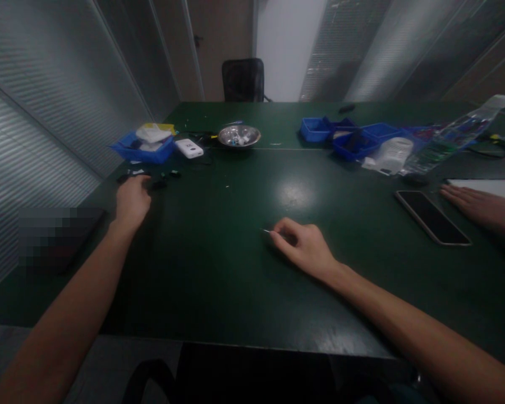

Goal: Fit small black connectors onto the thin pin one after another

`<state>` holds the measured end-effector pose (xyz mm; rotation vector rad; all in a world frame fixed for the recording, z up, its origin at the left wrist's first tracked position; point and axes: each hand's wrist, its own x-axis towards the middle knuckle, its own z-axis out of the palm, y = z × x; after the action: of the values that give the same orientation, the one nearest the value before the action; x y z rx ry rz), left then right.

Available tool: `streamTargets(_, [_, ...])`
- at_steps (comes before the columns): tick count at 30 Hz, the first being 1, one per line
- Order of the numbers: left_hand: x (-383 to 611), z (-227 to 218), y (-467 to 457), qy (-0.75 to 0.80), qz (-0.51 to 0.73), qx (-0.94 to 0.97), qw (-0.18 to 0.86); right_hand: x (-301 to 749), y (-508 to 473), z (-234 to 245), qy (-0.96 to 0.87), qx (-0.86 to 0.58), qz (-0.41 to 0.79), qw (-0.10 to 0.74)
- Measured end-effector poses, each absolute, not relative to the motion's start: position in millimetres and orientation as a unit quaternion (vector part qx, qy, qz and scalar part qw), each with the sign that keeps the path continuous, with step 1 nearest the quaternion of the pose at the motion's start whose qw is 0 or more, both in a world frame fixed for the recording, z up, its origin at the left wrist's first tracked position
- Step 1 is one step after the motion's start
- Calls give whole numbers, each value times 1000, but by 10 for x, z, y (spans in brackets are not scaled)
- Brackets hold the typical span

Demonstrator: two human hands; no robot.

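Note:
My right hand [305,244] rests over the middle of the green table, thumb and forefinger pinched together. From the pinch sticks out a thin, pale sliver [266,230], too small to name. Out to the left, my left hand [133,202] reaches to several small dark pieces by a blue tray [162,152]. Its fingertips are partly hidden and blurred, so I cannot tell whether it grips any of them. Just right of that hand lie loose dark pieces [160,184]. The blue tray holds white and yellow packets.
Behind stand a white device [189,148], a metal bowl [239,136] of small parts and several blue bins [315,130]. At right are a clear plastic bag [454,137], a phone [432,217] and another person's hand [475,203]. A dark flat object [82,235] lies left.

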<state>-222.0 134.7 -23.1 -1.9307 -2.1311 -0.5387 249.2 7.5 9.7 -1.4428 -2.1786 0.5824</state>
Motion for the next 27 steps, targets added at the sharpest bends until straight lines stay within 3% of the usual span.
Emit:
streamTargets(13, [-2366, -192, 1349, -787, -104, -601, 90, 2487, 68, 106, -791, -527, 209, 231])
streamTargets(20, [-2259, -130, 1270, -791, -169, -578, 106, 2486, 75, 116, -792, -526, 211, 227])
streamTargets(27, [-2148, -73, 1280, -693, -329, -635, 84, 2480, 65, 137, -789, -532, 212, 222])
